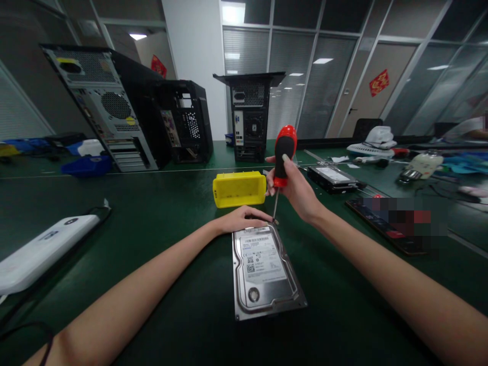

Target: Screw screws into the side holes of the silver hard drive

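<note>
A silver hard drive with a white label lies on the green table in front of me. My left hand rests at its far edge, fingers stretched toward the far right corner, palm down. My right hand grips a red and black screwdriver by its handle, held nearly upright. The screwdriver's shaft points down, its tip at the drive's far right corner beside my left fingertips. A small dark piece shows at the tip, too small to make out. Just beyond my left hand sits a yellow bin.
Computer cases stand along the back, with larger ones at the left. At the right are stacked hard drives and a dark flat panel, partly blurred. A white power strip lies at the left, near a blue bin.
</note>
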`<state>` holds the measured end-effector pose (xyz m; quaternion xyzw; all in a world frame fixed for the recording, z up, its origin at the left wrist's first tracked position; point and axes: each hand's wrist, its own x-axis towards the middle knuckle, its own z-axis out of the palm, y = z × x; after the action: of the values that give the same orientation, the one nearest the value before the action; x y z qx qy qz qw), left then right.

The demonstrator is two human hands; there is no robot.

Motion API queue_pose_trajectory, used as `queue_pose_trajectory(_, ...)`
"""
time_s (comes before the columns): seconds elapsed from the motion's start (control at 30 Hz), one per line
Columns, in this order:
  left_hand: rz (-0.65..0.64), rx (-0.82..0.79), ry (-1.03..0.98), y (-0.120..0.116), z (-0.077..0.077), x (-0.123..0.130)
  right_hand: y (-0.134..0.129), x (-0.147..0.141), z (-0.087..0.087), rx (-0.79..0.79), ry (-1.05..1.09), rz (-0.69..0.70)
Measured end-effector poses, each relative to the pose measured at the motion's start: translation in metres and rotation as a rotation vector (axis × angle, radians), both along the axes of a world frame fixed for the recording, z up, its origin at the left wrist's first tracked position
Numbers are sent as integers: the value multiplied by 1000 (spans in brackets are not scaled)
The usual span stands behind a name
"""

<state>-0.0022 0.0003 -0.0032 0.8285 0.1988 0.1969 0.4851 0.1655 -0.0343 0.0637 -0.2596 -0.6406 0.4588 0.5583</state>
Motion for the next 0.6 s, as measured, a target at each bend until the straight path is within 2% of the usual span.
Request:
queue_pose_trajectory(0.33,-19,4,-1,0,0,-1,-3,-2,4,49,-16,-169)
queue_pose_trajectory(0.6,-18,17,-1,1,-1,-2,2,1,4,26,54,-190)
